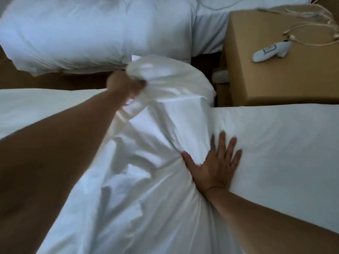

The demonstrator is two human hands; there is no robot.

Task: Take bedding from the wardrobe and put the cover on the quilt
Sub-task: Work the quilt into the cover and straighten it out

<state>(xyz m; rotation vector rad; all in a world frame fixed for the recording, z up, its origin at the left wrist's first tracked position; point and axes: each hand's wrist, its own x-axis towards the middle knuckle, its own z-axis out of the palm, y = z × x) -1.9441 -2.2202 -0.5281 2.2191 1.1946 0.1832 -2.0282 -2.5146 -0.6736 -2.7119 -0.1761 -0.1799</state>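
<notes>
Your left hand (pixel 126 84) fists the bunched cover (pixel 146 180) left of the box (pixel 275 70), its length trailing toward you; right hand (pixel 214 162) flat, fingers spread, pins it on the box's near side.

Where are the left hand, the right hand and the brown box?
left hand (pixel 126 84): head view, knuckles of the fist.
right hand (pixel 215 165): head view, back of the hand.
brown box (pixel 275 76): head view, its top face.

We see the white cover (pixel 146 189) crumpled in a long ridge, its far end bunched and raised; beside it, flat and white, perhaps the quilt (pixel 284 143).
</notes>
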